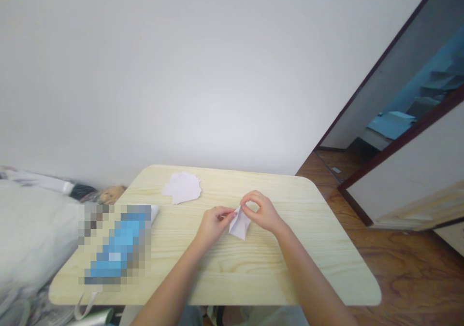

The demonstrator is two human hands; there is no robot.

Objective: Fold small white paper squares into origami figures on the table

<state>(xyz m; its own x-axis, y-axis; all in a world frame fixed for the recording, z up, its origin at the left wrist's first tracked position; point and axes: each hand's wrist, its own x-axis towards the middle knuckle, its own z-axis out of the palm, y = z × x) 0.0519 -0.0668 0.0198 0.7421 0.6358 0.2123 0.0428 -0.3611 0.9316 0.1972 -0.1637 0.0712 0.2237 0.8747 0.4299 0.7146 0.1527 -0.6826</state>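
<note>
A small folded piece of white paper [239,226] is held between both hands, a little above the middle of the table. My left hand [215,223] pinches its upper left edge between thumb and forefinger. On the other side, my right hand [263,212] grips the top corner with thumb and fingertip. The paper's lower end hangs free and looks creased. Farther back and to the left lies a flat stack of white paper [183,187] with uneven edges, apart from both hands.
The light wooden table [275,273] has rounded corners and stands against a white wall [217,75]. A pixelated blue device [121,244] with a white cable [85,306] lies at its left. White bedding [32,239] borders the left side; a doorway [391,113] opens at right.
</note>
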